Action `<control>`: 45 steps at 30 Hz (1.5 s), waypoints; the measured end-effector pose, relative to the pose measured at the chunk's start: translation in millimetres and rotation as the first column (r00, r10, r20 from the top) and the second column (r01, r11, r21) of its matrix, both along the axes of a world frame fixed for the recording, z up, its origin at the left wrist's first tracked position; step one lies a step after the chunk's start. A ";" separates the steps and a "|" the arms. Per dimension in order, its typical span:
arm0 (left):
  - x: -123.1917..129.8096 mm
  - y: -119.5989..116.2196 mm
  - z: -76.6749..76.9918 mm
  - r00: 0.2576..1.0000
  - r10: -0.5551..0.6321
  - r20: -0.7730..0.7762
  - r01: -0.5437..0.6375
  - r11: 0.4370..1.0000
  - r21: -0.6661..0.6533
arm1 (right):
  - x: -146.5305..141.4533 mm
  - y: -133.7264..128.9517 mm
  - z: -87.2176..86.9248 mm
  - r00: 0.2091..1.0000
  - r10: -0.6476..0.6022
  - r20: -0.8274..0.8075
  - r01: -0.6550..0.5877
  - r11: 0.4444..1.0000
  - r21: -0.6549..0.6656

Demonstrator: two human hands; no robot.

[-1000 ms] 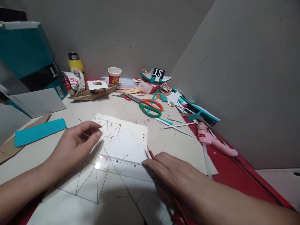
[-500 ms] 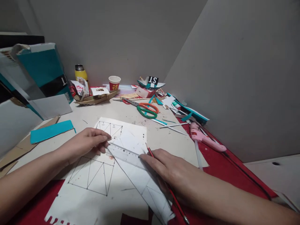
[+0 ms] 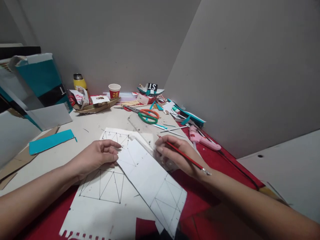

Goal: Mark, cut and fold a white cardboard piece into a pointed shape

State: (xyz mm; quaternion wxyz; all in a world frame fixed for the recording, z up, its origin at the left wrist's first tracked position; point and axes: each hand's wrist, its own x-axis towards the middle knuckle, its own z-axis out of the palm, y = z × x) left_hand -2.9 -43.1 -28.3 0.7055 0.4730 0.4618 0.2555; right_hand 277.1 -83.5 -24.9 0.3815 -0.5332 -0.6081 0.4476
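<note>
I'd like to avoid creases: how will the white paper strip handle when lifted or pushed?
The white paper strip looks thin, so it should feel light and probably flop when lifted. Lying over the torn-edged sheet, it may slide if pushed.

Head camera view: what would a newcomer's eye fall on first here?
Probably the scissors with orange and green handles, lying toward the back of the pale table. The pink glue gun also stands out against the red cloth at right. In front, the right hand's grip holds a red pencil beside a white paper strip drawn with triangles.
</note>
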 end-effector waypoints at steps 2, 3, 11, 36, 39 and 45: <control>-1.8 1.6 2.8 0.999 0.004 0.033 -0.004 1.000 0.013 | -2.4 5.7 3.5 0.993 -0.030 -0.113 0.030 1.000 -0.004; -3.6 3.2 5.0 0.999 0.008 0.050 -0.009 1.000 0.024 | -3.9 9.2 4.9 0.987 -0.028 -0.157 0.028 1.000 -0.004; -16.6 16.6 20.7 0.991 0.089 0.098 -0.100 0.988 0.119 | -36.7 32.0 12.3 0.941 0.097 -0.324 -0.123 0.991 -0.058; 7.1 -21.7 5.4 0.584 -0.117 -0.803 0.747 0.463 0.476 | -0.2 99.8 8.6 0.979 0.202 -0.007 -0.202 0.977 -0.061; 16.9 -27.2 17.0 0.389 -0.133 -0.912 0.839 0.460 0.291 | 0.3 106.9 1.2 0.978 0.208 -0.023 -0.209 0.975 -0.080; 14.4 -23.2 11.8 0.237 -0.134 -0.962 0.876 0.457 0.153 | -0.1 115.4 -1.5 0.983 0.177 -0.043 -0.179 0.981 -0.071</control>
